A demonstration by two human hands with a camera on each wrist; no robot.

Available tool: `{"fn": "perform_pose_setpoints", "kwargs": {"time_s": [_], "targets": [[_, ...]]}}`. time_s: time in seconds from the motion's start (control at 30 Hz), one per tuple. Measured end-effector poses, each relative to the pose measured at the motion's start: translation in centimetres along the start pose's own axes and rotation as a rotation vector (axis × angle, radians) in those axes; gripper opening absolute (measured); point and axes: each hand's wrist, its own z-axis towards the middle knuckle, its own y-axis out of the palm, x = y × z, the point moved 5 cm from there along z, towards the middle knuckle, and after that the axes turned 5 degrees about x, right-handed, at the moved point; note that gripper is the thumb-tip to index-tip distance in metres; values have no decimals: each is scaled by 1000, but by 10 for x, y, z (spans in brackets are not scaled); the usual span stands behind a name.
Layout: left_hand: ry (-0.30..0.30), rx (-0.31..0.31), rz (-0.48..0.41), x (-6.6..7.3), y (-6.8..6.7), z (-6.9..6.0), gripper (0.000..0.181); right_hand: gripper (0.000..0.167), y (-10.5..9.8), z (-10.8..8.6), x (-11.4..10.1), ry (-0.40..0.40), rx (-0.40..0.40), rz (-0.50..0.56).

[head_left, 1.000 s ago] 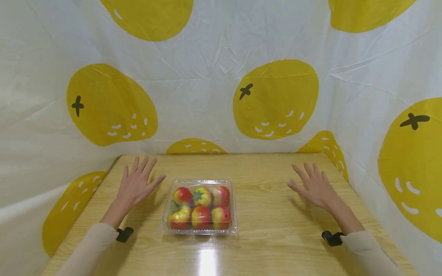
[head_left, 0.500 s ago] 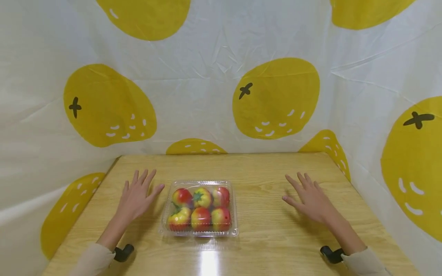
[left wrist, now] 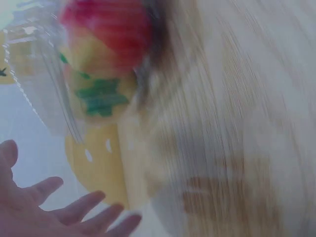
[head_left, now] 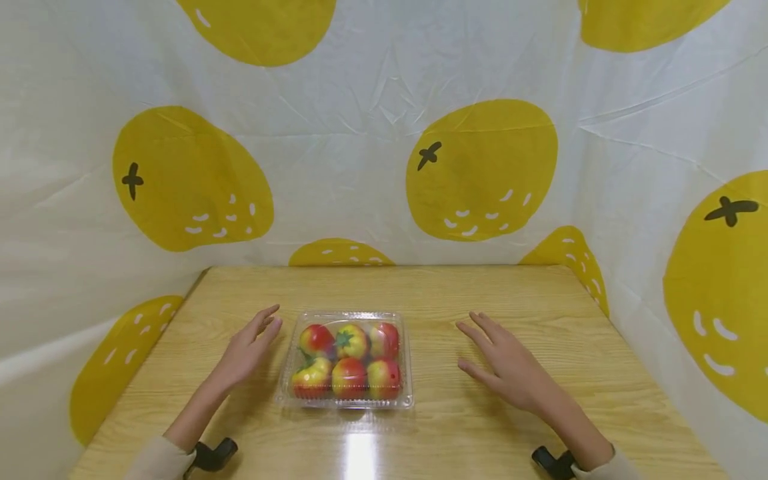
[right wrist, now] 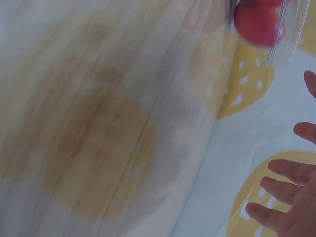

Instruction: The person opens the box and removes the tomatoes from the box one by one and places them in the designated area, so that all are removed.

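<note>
A clear plastic clamshell box point(head_left: 407, 380) lies closed on the wooden table, with several red and yellow fruits point(head_left: 350, 378) inside; they resemble small tomatoes or apples, and one shows a green leafy top. My left hand point(head_left: 246, 350) hovers just left of the box, fingers extended and apart from it. To the right, with a wider gap, my right hand point(head_left: 507, 367) is held over the table, fingers spread and holding nothing. The left wrist view shows the box's side point(left wrist: 44, 89) beyond the spread left fingers. A corner of the box with a red fruit point(right wrist: 259, 22) appears in the right wrist view.
The light wooden table point(head_left: 432, 440) ends at the back against a white curtain point(head_left: 342, 167) printed with yellow fruit shapes. The curtain also stands along the left and right sides. A black wrist mount point(head_left: 216, 455) sits on the left wrist, another point(head_left: 552, 462) on the right.
Both hands have come lower and nearer to the viewer. The right hand has moved left towards the box, and the left hand has turned its palm more towards it. The box has stayed in place.
</note>
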Motion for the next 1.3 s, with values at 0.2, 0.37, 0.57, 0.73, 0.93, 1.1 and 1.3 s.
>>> {"fn": "perform_pose_setpoints", "kwargs": {"time_s": [0.2, 0.37, 0.57, 0.73, 0.93, 1.1, 1.3], "targets": [[-106, -86, -371, 3, 10, 0, 67, 66, 10, 7, -33, -86, 43, 47], [-219, -90, -505, -3, 18, 1, 73, 66, 19, 17, -63, -172, 78, 75], [-342, -38, -638, -14, 32, 7, 66, 68, 29, 29, -95, -296, 109, 85], [-394, 11, -719, -23, 44, 15, 42, 68, 36, 35, -115, -381, 109, 76], [-417, 40, -750, -26, 54, 20, 22, 73, 44, 41, -136, -516, 160, 18], [-439, 70, -770, -28, 57, 23, 18, 76, 48, 48, -148, -567, 177, 5], [-439, 84, -841, -31, 59, 25, 19, 72, 53, 54, -156, -584, 175, 5]]}}
